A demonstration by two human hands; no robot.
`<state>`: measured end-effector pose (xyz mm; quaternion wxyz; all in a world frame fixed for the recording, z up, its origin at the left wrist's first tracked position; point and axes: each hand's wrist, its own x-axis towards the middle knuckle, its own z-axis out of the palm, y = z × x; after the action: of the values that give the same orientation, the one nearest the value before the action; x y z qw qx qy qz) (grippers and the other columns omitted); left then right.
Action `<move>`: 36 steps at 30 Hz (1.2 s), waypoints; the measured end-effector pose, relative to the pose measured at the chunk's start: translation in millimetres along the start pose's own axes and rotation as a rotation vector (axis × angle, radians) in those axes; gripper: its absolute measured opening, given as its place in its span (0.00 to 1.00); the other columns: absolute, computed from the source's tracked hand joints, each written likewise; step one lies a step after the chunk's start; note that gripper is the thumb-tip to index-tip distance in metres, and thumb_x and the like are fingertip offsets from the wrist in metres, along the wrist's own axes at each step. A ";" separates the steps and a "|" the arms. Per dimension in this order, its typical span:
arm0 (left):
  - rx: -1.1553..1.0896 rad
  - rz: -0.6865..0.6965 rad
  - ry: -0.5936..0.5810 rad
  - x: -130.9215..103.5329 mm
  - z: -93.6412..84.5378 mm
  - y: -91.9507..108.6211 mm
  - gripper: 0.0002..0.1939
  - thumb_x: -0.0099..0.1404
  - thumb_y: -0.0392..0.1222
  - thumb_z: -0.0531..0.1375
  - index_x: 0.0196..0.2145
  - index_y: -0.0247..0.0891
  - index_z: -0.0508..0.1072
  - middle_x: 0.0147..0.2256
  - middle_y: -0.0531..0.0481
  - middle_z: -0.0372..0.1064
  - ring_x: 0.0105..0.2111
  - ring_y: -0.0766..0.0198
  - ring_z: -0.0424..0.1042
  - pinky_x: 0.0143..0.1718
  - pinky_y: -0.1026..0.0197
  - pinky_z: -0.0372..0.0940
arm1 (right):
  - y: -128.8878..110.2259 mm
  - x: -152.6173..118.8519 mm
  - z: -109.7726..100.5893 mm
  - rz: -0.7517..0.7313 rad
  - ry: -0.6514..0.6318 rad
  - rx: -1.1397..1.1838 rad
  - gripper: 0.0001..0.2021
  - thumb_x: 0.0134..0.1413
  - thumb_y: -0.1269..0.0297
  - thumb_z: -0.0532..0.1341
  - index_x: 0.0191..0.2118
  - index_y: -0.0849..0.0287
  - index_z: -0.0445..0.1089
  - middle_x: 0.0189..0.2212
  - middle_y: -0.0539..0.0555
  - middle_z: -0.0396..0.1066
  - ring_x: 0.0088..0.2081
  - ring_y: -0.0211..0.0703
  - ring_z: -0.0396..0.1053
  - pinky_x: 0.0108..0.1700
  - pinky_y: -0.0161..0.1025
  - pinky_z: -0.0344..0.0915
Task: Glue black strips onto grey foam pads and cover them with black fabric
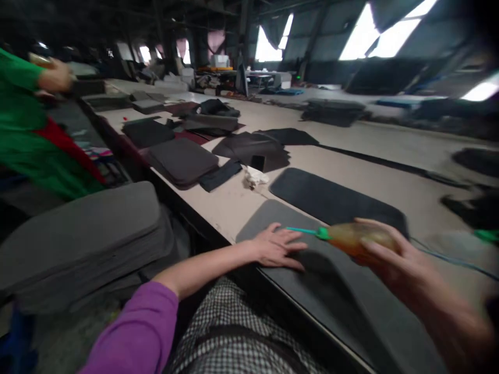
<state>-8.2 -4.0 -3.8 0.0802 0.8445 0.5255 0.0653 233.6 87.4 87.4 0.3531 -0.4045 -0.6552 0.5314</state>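
Observation:
My left hand (278, 246) lies with spread fingers on a long grey mat piece (265, 215) at the table's near edge. My right hand (393, 252) is wrapped round a squeeze bottle (356, 239) of amber-brown liquid. The bottle is held on its side above the mat, and its thin green nozzle (302, 229) points left, toward the fingers of my left hand. Just beyond lies a second, darker mat piece (331, 195) with rounded corners. Whether any liquid leaves the nozzle cannot be made out.
A thick stack of grey mats (86, 228) stands left of the table. Dark pieces (183, 158), a crumpled white cloth (255, 177) and a black phone (258, 163) lie farther along the tabletop (218, 208). At far left stands a person in green (23, 119).

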 end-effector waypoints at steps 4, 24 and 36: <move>-0.013 -0.025 0.069 3.3 -2.9 8.5 0.41 0.73 0.69 0.41 0.72 0.41 0.56 0.72 0.36 0.50 0.72 0.49 0.48 0.69 0.35 0.38 | 1.8 -0.3 -3.8 -0.007 -0.022 -0.024 0.31 0.46 0.47 0.74 0.54 0.53 0.72 0.39 0.53 0.73 0.33 0.42 0.68 0.28 0.35 0.67; -0.060 -0.016 0.137 -8.6 31.3 46.7 0.42 0.71 0.71 0.42 0.72 0.43 0.54 0.71 0.44 0.53 0.71 0.48 0.50 0.68 0.44 0.48 | 32.9 9.8 90.9 -0.385 -0.213 -0.334 0.26 0.54 0.43 0.69 0.52 0.53 0.67 0.46 0.54 0.72 0.45 0.52 0.73 0.49 0.46 0.71; -0.073 0.014 0.157 -7.7 34.5 44.5 0.44 0.72 0.70 0.45 0.71 0.34 0.57 0.70 0.41 0.56 0.71 0.51 0.50 0.70 0.51 0.48 | 35.6 16.7 103.4 -0.428 -0.315 -0.407 0.27 0.55 0.43 0.68 0.54 0.52 0.66 0.48 0.55 0.72 0.46 0.53 0.73 0.52 0.49 0.71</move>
<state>34.1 -32.5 -28.7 0.0692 0.8369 0.5215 0.1511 139.8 64.0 33.8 0.2630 -0.2331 -0.8645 0.3594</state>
